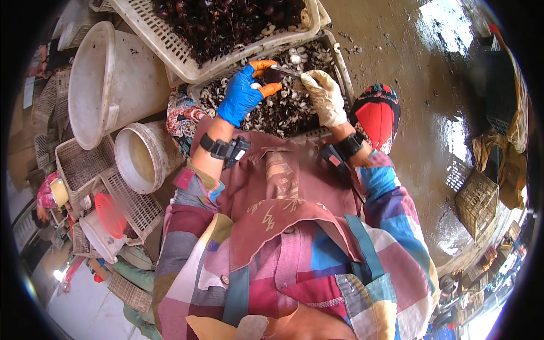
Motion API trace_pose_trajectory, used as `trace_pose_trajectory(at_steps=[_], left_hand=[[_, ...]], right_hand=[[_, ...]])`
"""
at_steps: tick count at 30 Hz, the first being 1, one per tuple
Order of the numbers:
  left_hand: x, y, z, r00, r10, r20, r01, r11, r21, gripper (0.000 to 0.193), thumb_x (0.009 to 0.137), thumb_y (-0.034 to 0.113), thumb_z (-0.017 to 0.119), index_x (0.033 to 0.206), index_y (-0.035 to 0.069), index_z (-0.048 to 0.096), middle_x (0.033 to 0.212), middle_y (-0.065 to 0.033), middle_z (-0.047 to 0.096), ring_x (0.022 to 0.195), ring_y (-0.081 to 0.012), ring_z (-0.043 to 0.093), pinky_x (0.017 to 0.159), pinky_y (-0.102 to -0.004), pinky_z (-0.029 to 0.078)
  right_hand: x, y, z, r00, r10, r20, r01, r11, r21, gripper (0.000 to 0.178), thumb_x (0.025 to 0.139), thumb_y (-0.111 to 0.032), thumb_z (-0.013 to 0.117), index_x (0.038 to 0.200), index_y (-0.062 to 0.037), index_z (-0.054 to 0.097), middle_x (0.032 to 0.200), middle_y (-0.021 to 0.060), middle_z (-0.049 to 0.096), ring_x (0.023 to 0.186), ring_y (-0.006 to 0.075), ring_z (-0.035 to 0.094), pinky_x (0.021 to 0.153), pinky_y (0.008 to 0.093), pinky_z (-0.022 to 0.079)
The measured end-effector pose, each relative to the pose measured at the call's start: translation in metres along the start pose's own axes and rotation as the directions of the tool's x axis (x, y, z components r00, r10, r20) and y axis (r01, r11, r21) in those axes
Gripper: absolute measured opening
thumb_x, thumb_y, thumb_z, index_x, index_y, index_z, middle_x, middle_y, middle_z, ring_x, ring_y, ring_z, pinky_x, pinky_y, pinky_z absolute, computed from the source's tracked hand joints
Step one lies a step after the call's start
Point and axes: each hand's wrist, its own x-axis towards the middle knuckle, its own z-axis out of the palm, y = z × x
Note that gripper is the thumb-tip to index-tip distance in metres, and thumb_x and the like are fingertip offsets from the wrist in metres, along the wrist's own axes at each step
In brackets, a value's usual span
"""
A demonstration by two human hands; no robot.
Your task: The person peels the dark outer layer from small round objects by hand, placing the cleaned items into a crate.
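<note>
My left hand, in a blue glove with orange finger covers, is closed round a dark, glossy, round bulb that looks like a water chestnut. My right hand, in a pale, stained glove, grips a thin metal blade, seemingly a small knife. Its tip end meets the top of the bulb; the handle is hidden in my fingers. Both hands are above a pale plastic crate of white and dark peelings. Beyond it, a second slotted crate holds a heap of dark reddish-brown pieces.
To the left are a large white tub, a smaller bucket, slotted crates and a red basin. Wet muddy floor stretches to the right, with a beige crate. Another person is at far left.
</note>
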Motion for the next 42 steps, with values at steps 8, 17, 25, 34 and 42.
trace_pose_trajectory(at_steps=[8,17,25,34,42], left_hand=[[-0.043,-0.015,0.008,0.986,0.039,-0.161,-0.028,0.997,0.075,0.049,0.066,0.004,0.075,0.109,0.004,0.051,0.092,-0.0034,0.058,0.084,-0.0107,0.054,0.075,-0.0241,0.046],[-0.061,-0.017,0.012,0.984,-0.158,-0.085,0.147,0.98,-0.131,0.042,0.065,0.013,0.078,0.103,0.006,0.062,0.087,-0.0011,0.065,0.076,-0.0059,0.057,0.071,-0.0222,0.048],[-0.082,-0.01,0.019,0.94,-0.341,-0.008,0.334,0.925,-0.18,0.035,0.07,0.007,0.073,0.102,0.001,0.061,0.087,-0.0023,0.064,0.075,-0.0074,0.058,0.069,-0.021,0.049],[-0.082,-0.014,0.021,0.962,-0.272,-0.01,0.263,0.939,-0.219,0.035,0.071,0.003,0.07,0.104,0.0,0.06,0.09,-0.0041,0.063,0.08,-0.0098,0.059,0.074,-0.0233,0.05],[-0.089,-0.014,0.019,0.936,-0.351,0.003,0.325,0.862,-0.39,0.035,0.072,0.002,0.07,0.105,-0.002,0.059,0.09,-0.0059,0.064,0.078,-0.0117,0.06,0.073,-0.0244,0.051]], right_hand=[[-0.02,0.01,0.004,0.996,0.089,-0.002,-0.088,0.985,-0.148,0.015,0.08,-0.017,0.066,0.084,-0.003,0.062,0.066,-0.0019,0.056,0.06,0.0044,0.048,0.054,0.0192,0.04],[-0.043,-0.006,0.019,0.987,0.084,0.139,-0.054,0.976,-0.209,0.021,0.074,-0.015,0.072,0.088,-0.002,0.065,0.073,-0.0007,0.061,0.064,0.0036,0.05,0.059,0.0193,0.043],[-0.03,0.032,-0.014,0.991,0.132,-0.005,-0.128,0.952,-0.278,0.014,0.075,-0.013,0.07,0.083,-0.0025,0.065,0.071,-0.0004,0.061,0.063,0.0051,0.052,0.058,0.0186,0.042],[-0.059,0.008,0.014,0.981,0.09,0.17,-0.065,0.987,-0.148,0.014,0.076,-0.011,0.069,0.085,-0.0013,0.065,0.074,0.0013,0.062,0.067,0.0056,0.054,0.062,0.0205,0.046],[-0.04,0.008,-0.005,0.985,0.169,0.033,-0.163,0.976,-0.144,0.013,0.077,-0.011,0.067,0.085,-0.0014,0.065,0.074,0.0001,0.062,0.065,0.0052,0.052,0.06,0.0186,0.042]])
